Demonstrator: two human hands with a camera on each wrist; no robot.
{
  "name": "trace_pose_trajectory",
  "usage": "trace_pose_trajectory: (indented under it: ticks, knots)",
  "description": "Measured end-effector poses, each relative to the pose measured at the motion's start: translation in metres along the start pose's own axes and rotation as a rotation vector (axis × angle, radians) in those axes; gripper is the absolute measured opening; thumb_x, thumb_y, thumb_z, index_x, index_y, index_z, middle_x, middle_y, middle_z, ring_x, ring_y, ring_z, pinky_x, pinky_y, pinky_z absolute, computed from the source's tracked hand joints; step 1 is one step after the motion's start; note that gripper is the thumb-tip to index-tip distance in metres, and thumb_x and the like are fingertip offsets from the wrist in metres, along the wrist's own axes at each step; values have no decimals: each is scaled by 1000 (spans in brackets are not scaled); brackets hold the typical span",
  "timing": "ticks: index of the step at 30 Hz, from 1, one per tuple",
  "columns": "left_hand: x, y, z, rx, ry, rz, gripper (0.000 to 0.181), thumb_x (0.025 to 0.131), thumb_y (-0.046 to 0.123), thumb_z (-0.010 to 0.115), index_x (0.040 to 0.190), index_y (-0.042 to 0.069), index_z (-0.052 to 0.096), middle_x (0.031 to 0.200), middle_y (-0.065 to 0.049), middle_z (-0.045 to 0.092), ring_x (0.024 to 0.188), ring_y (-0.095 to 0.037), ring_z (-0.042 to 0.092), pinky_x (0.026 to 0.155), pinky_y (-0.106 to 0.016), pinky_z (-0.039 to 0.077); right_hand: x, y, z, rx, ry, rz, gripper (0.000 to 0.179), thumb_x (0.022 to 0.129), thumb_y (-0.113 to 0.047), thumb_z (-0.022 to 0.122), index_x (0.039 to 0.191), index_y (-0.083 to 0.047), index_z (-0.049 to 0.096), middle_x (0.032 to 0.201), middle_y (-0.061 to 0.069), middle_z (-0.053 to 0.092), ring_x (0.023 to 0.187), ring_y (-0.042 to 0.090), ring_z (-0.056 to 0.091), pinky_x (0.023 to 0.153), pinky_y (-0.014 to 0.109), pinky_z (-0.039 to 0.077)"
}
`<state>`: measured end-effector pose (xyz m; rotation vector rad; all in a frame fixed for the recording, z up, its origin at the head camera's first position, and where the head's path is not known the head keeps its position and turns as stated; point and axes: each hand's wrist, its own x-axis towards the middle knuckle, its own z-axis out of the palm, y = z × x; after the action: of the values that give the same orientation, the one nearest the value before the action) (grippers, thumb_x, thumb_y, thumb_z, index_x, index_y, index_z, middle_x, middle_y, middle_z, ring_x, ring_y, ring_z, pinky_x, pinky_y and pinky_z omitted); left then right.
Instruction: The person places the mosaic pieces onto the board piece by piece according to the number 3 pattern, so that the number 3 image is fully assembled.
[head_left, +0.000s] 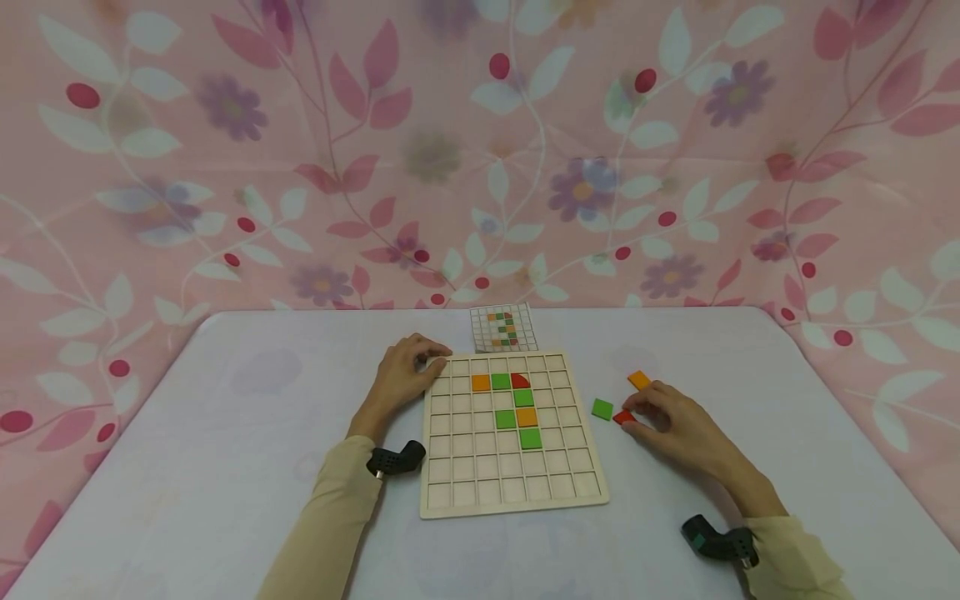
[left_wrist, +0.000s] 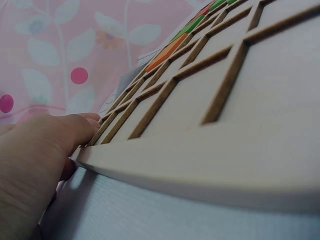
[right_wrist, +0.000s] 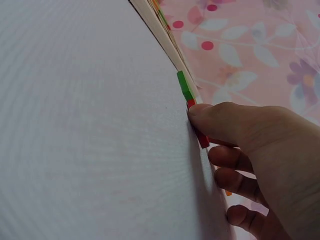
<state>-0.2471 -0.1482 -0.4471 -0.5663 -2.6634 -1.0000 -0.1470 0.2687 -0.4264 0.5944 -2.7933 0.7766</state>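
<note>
Small red tile [head_left: 622,417], flat on table, pinched at its edge

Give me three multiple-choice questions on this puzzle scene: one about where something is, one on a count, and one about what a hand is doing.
1. Where does the pattern card lie?
A. behind the board
B. left of the board
C. on the board

2. How many green tiles sit in the board?
A. two
B. four
C. six

3. What is the right hand doing?
A. lying flat and idle
B. pinching the red tile
C. holding the card

Answers:
1 A, the card lies past the board's far edge.
2 B, four green squares show in the grid.
3 B, thumb and fingers close on the red tile on the table; the left hand rests at the board's far left corner.
</note>
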Motion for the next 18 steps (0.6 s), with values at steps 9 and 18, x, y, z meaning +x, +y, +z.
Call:
trace_pose_trajectory:
  ticks: [9, 18]
  knots:
    - [0, -1, 1, 1, 9, 9, 14, 88, 23, 66, 101, 21, 73, 92, 0, 64, 80, -16, 50, 75, -33, 31, 0, -1, -2, 12, -10, -11, 22, 79, -20, 77, 98, -19, 67, 90, -9, 59, 80, 6, 52, 69, 22, 46]
    - [0, -1, 1, 3, -2, -4, 14, 89, 25, 65, 100, 22, 72, 93, 1, 64, 82, -16, 50, 76, -33, 31, 2, -2, -4, 21, -13, -33, 25, 79, -19, 76, 102, -17, 67, 88, -11, 63, 78, 2, 53, 68, 22, 47]
